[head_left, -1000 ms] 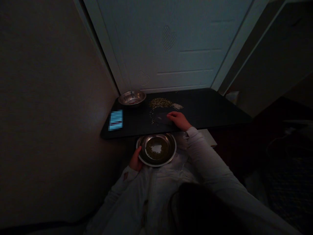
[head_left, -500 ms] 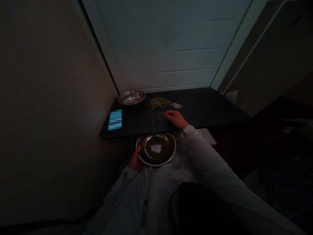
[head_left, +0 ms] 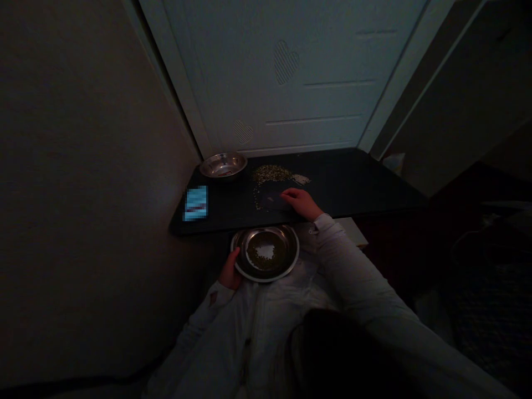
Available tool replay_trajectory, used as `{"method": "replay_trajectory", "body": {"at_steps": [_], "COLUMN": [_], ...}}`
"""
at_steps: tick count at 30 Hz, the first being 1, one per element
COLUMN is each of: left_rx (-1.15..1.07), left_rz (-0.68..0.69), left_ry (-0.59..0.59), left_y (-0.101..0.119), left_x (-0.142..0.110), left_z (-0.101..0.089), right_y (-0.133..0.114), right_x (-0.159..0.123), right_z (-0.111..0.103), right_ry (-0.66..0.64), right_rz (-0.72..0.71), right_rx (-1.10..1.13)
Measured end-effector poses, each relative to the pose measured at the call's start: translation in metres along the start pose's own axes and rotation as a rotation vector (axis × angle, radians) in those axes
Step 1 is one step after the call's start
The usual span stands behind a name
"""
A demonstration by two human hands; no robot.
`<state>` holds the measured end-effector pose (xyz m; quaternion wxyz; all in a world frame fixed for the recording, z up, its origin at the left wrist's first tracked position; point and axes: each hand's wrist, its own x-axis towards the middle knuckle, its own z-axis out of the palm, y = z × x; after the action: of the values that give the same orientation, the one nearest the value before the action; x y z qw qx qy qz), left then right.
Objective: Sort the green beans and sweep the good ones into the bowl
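My left hand (head_left: 231, 270) grips the left rim of a steel bowl (head_left: 266, 276), thumb over the edge. Small green beans (head_left: 260, 260) lie in a ring over the bowl's bottom. Above the dark tabletop (head_left: 341, 188), my right hand (head_left: 301, 203) is closed with fingertips pinched together; whatever lies between them is too small or dark to make out. Just beyond it spreads a pile of mixed green and pale beans or grains (head_left: 272, 173). Beside that pile sits a small heap of pale grains (head_left: 301, 179). A few loose grains (head_left: 256, 199) trail toward me.
A second steel bowl (head_left: 223, 165) stands at the table's back left, with something small and reddish inside. In front of it lies a blurred blue item (head_left: 196, 203). A white panelled door (head_left: 316, 100) rises behind the table, and a wall (head_left: 103, 194) closes the left side.
My right hand has shifted very slightly to the right, fingers still pinched. The left hand and the bowl stay in place.
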<state>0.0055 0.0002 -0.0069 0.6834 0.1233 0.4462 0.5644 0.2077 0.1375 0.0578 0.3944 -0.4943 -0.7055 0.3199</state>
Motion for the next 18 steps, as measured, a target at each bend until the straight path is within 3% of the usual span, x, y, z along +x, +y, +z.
{"method": "replay_trajectory", "body": {"at_steps": [4,13,18], "left_rx": [-0.004,0.006,0.006], "left_rz": [-0.027,0.015,-0.017], "left_ry": [-0.016,-0.029,0.003], "left_y": [0.001,-0.001,-0.001], "left_x": [-0.001,-0.001,-0.001], "left_z": [0.000,-0.002,0.000], "right_y": [-0.003,-0.005,-0.012], "right_x": [-0.001,0.007,0.014], "right_z": [-0.001,0.011,0.022], "right_ry": [-0.036,0.061,0.046], "right_rz": [-0.012,-0.029,-0.079], "right_rx": [0.034,0.019,-0.112]}}
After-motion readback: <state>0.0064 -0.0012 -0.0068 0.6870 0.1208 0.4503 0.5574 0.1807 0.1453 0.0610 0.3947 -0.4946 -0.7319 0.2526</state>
